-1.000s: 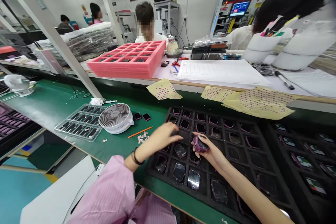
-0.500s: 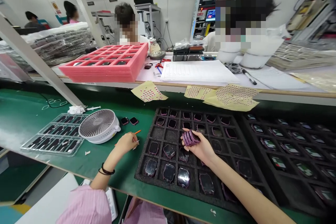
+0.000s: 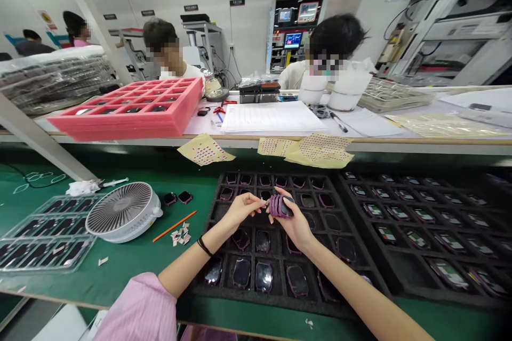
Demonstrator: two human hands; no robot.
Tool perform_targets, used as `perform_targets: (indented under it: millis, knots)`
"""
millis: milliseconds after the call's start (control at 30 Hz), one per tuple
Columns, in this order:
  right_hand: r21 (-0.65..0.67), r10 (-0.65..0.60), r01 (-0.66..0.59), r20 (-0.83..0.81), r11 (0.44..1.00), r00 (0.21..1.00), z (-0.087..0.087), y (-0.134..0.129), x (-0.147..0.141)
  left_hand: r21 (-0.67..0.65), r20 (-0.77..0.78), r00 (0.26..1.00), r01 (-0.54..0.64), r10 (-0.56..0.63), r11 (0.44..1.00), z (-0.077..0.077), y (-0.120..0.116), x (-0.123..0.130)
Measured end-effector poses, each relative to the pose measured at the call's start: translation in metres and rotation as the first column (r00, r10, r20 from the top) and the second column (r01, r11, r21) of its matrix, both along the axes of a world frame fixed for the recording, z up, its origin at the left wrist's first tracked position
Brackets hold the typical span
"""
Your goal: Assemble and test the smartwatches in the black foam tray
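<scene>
A stack of several purple watch cases is gripped on edge in my right hand, above a black foam tray. My left hand is at the stack's left end, thumb and fingertips pinched together. Whatever small bit sits between those fingertips is too small to make out. Purple-edged watch pieces with dark faces, such as this shiny one, lie in many of the tray's compartments; my arms and hands cover some of them. Small pale tabs are scattered on the green bench beside an orange stick.
A second foam tray of watch pieces adjoins on the right. To the left stand a round fan and a clear tray of black parts. A pink foam box sits on the raised shelf. Two people face me beyond it.
My left hand has moved right, from beside the orange stick and pale tabs to the stack. My right hand still holds the watch cases. The camera view has shifted right.
</scene>
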State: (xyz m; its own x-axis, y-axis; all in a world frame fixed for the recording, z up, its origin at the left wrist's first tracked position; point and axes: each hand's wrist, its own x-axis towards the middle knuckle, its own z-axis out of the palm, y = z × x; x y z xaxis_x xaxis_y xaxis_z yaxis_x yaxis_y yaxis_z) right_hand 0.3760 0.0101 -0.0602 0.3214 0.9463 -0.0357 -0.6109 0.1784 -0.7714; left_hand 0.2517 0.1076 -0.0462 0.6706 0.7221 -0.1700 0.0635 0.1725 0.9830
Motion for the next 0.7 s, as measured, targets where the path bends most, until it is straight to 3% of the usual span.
perform_targets:
  millis: [100, 167, 367, 533, 700]
  knots:
    - [0.008, -0.042, 0.042, 0.037, 0.999, 0.998, -0.001, 0.001, 0.005, -0.132, 0.018, 1.0, 0.018, -0.016, 0.991, -0.007, 0.002, 0.014]
    - [0.002, -0.05, 0.05, 0.081, 0.999, 0.995, -0.003, 0.002, 0.007, -0.152, 0.025, 1.0, 0.013, -0.009, 0.988, -0.01, 0.003, 0.016]
    - [-0.009, -0.068, 0.073, 0.258, 0.997, 0.964, -0.011, 0.002, 0.008, -0.097, 0.014, 0.999, -0.048, 0.049, 0.994, -0.013, 0.0, 0.018]
    - [0.014, -0.043, 0.041, 0.291, 0.999, 0.956, -0.015, 0.004, 0.007, -0.075, -0.006, 0.996, -0.086, 0.086, 0.993, -0.013, 0.0, 0.018]
    - [0.063, -0.144, 0.129, 0.455, 0.99, 0.879, -0.013, 0.004, 0.007, -0.007, -0.067, 0.996, -0.059, 0.058, 0.998, -0.006, -0.001, 0.017]
